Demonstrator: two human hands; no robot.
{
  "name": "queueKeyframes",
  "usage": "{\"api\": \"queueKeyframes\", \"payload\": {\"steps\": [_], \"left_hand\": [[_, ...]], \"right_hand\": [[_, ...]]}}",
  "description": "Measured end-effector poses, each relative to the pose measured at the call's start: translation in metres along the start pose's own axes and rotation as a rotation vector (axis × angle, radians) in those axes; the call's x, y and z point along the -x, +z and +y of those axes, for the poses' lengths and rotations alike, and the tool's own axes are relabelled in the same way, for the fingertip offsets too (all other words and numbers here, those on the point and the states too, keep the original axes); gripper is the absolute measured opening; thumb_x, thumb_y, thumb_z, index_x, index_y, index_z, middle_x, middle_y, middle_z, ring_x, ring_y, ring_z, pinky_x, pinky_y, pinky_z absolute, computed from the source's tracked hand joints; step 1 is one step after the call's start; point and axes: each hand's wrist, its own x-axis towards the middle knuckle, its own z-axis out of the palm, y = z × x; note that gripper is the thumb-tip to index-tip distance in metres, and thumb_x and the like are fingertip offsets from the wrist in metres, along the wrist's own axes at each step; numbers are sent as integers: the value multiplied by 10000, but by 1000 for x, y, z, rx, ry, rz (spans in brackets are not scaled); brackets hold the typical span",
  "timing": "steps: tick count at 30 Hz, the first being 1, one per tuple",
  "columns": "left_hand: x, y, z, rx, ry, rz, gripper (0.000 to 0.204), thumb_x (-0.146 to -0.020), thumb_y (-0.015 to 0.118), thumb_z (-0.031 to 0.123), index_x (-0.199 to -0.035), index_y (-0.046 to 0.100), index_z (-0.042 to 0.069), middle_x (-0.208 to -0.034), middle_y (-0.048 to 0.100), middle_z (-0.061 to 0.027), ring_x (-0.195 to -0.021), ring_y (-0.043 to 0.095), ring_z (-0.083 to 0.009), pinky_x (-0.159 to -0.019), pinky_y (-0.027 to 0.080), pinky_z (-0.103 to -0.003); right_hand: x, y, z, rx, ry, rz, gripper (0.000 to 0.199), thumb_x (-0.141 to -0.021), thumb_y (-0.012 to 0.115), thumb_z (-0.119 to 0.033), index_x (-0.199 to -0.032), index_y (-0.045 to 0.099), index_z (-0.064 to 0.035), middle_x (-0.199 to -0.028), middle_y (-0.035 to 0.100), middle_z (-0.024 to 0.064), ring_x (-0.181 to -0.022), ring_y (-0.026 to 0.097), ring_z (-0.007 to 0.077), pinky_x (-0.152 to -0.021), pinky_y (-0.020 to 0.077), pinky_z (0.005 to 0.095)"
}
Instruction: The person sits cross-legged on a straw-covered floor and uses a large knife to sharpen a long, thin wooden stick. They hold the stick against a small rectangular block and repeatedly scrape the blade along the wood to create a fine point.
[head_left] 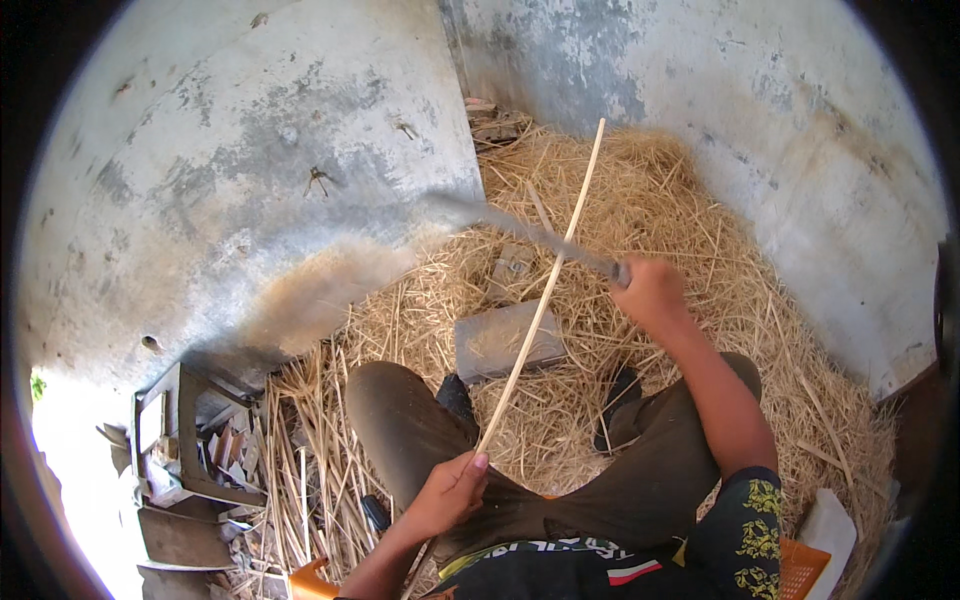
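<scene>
Grasping a long, thin, pale wooden strip (531,333) in the closed left hand (452,494), slanting it forward above a flat grey rectangular block (480,350). Clenching the handle of a long grey metal blade (520,225) in the right hand (652,294), crossing the strip's upper half; cannot tell whether touching. Working above loose straw-coloured strands (660,200), between two weathered grey-white walls (250,120), pointing the blurred blade tip toward the left one, with open room around the strip's far end.

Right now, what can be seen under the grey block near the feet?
Straw shows around the grey block, but what lies directly beneath is hidden by it. The pale strip held in the left hand hides part of its top.
</scene>
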Motion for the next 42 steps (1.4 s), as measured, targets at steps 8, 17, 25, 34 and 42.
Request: {"api": "queueKeyframes", "payload": {"steps": [8,17,25,34,42], "left_hand": [[12,29,1,-596,247,415,401,-1080,406,329,-880,524,3,-605,504,-151,-528,503,-234,-548,431,-385],[27,33,14,-539,192,427,428,-1081,412,334,-840,515,-4,-597,506,-93,-544,483,-177,-538,420,-376],[33,35,4,-694,165,451,341,-1070,430,284,-882,522,15,-621,514,-179,-581,520,-333,-553,428,-440],[54,38,15,-496,206,247,332,-1077,423,317,-922,499,33,-591,521,-151,-541,582,-299,-549,464,-395],[34,35,-8,131,196,95,353,-1088,396,372,-897,461,82,-745,419,9,-603,373,-79,-529,330,-243]], "right_hand": [[0,11,12,86,-213,-43,155,-706,739,-236,-754,678,-102,-634,661,87,-551,657,262,-629,512,466],[-18,18,-13,99,-11,-63,163,-758,730,-248,-753,688,-91,-631,660,100,-567,664,271,-583,528,439],[-21,38,8,105,-169,-9,197,-853,634,-260,-867,733,-90,-756,700,173,-718,702,279,-628,513,517],[-36,-14,30,-433,413,75,289,-818,667,-244,-662,638,-3,-584,605,132,-548,598,258,-560,444,426],[-13,-13,35,-506,400,199,300,-799,679,-217,-609,584,-5,-517,535,100,-490,541,220,-518,422,404]]}}
